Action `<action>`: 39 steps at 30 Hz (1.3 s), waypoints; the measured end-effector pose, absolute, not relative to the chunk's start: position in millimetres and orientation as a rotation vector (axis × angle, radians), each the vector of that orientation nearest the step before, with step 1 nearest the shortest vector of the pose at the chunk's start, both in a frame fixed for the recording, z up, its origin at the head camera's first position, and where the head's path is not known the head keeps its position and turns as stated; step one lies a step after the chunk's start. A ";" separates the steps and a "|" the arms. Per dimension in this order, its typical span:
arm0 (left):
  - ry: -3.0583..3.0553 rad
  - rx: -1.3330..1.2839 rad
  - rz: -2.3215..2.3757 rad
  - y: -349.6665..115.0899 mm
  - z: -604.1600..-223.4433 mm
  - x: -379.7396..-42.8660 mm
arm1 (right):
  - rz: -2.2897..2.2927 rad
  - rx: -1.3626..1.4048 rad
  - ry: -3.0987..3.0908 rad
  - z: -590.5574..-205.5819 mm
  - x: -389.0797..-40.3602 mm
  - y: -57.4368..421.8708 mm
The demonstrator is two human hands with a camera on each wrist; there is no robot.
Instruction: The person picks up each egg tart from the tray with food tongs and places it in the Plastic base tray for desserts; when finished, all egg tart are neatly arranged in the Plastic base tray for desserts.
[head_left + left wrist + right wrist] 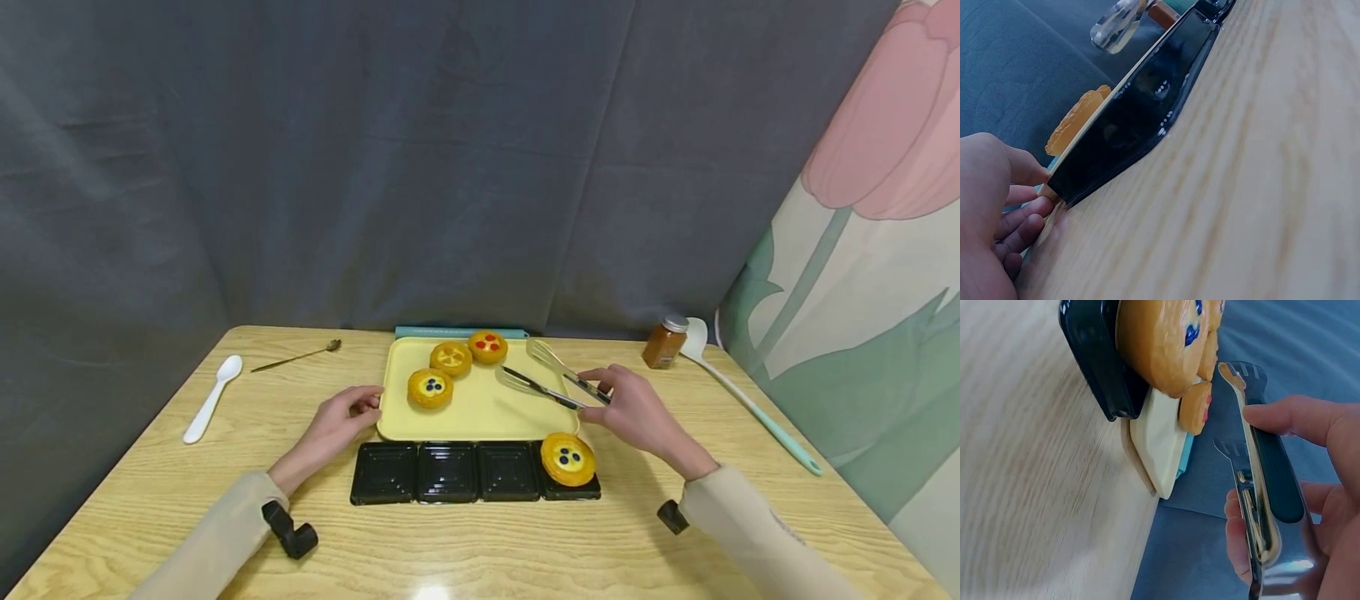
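Observation:
My left hand (345,421) pinches the left edge of a yellow tray (487,421). In the left wrist view its thumb and fingers (1029,167) meet at the tray's corner. My right hand (637,410) holds metal serving tongs (551,392) with dark grips, their arms spread above the tray's right half with nothing between them. On the tray lie a blueberry-topped tart (420,397), a tart with pale topping (450,358) and a red-topped tart (487,347). Another blueberry-topped tart (558,475) sits in the rightmost compartment of a black plastic tray (447,472), tilted slightly.
Behind the yellow tray lies a teal bar (457,332). At left are a white spoon (213,400) and a thin gold spoon (300,357). A brown jar (665,343) and a long-handled white spatula (750,400) stand at right. A dark curtain (390,167) backs the table.

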State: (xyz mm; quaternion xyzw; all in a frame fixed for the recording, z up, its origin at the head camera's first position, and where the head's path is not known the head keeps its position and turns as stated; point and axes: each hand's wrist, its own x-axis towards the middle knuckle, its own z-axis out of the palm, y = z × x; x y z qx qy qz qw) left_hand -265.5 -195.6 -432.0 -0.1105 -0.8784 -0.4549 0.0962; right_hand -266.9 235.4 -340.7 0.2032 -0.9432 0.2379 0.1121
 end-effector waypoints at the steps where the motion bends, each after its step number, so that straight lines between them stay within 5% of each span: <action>1: -2.604 -0.327 -1.347 -195.6 -431.8 -265.6 | 0.694 0.591 -2.776 -341.2 -270.2 234.5; 39: -2.600 -0.337 -1.343 -195.6 -433.1 -266.4 | 0.733 0.549 -2.905 -349.1 -329.9 196.4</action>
